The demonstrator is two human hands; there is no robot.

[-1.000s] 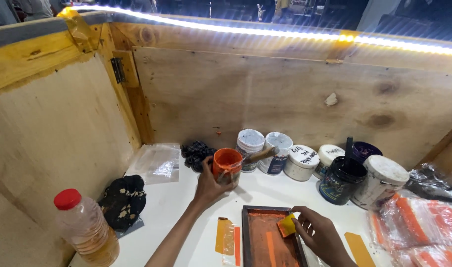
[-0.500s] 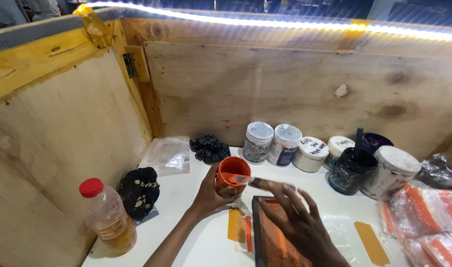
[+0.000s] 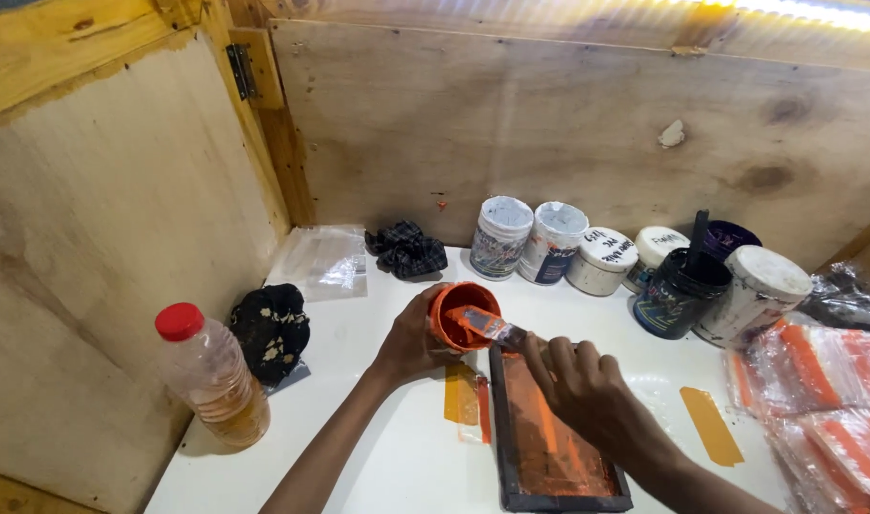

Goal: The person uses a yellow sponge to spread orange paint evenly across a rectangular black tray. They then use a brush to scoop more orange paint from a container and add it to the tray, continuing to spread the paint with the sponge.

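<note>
Now, centre frame:
Left hand (image 3: 411, 343): fingers wrapped around tilted orange ink cup (image 3: 461, 316); light, likely slippery, best gripped round its wall.
Right hand (image 3: 587, 390): fingers closed on stiff scraper (image 3: 489, 326), blade inside cup, above screen frame (image 3: 549, 433).

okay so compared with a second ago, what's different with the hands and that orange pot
The right hand let go of the yellow scraper it held on the dark-framed screen and took hold of the spatula standing in the orange pot. The left hand tipped the pot toward the screen. Staying put: the row of ink jars, the red-capped bottle and the dark rags.
</note>
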